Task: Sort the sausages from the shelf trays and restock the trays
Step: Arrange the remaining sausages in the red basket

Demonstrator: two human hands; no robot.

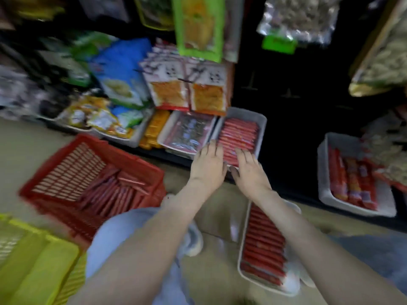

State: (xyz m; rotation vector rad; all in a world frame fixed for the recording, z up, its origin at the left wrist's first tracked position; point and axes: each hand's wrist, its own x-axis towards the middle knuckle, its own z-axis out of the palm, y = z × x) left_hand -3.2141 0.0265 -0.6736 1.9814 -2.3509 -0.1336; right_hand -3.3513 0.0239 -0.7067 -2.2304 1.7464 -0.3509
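A white shelf tray (259, 119) packed with red sausages (241, 133) sits on the bottom shelf. My left hand (208, 164) lies flat at the tray's near left corner, fingers straight on the sausages. My right hand (250, 170) lies flat on the near end of the sausages beside it. A second white tray (245, 249) of red sausages rests on the floor under my right forearm. Loose red sausages (112, 192) lie in a red basket (141, 164) at the left. The picture is blurred.
Another white tray (323, 172) of red packets stands at the right on the shelf. A tray of flat packets (187, 130) is left of the held tray. A yellow basket (33, 260) sits at lower left. Snack bags hang above the shelf.
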